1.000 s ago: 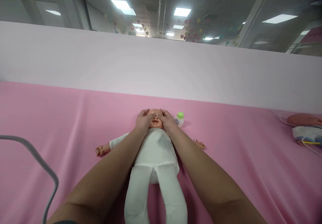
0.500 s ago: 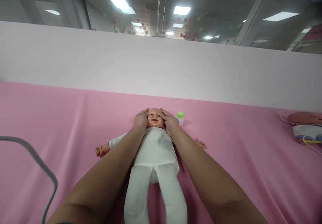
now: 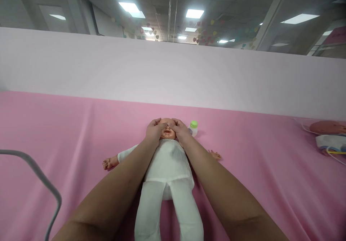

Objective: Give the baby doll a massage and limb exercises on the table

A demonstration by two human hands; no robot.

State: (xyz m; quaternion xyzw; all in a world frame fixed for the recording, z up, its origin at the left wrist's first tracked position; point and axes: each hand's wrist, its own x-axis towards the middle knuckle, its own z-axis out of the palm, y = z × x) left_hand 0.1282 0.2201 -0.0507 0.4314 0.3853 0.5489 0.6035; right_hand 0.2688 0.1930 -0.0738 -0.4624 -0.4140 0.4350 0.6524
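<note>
A baby doll (image 3: 169,161) in a white top and trousers lies on its back on the pink sheet, its arms spread out. My left hand (image 3: 154,130) cups one side of its head, fingers along the temple. On the opposite side my right hand (image 3: 181,131) grips the head the same way. Both thumbs rest across the doll's eyes and nose bridge, hiding them; its mouth and chin show between my hands. Just beyond my right hand stands a small clear bottle (image 3: 193,130) with a green cap, partly hidden by that hand.
Pink sheet (image 3: 67,125) covers the surface up to a white wall panel (image 3: 173,75) with glass above. At the right edge lies another doll-like figure (image 3: 327,127) beside a white cloth (image 3: 331,142) and thin tubing. A grey cable (image 3: 40,174) curves in from the left.
Both thumbs have moved inward from the sides of the doll's face onto its eyes and nose bridge. My fingers stay around the head, and the view has shifted slightly.
</note>
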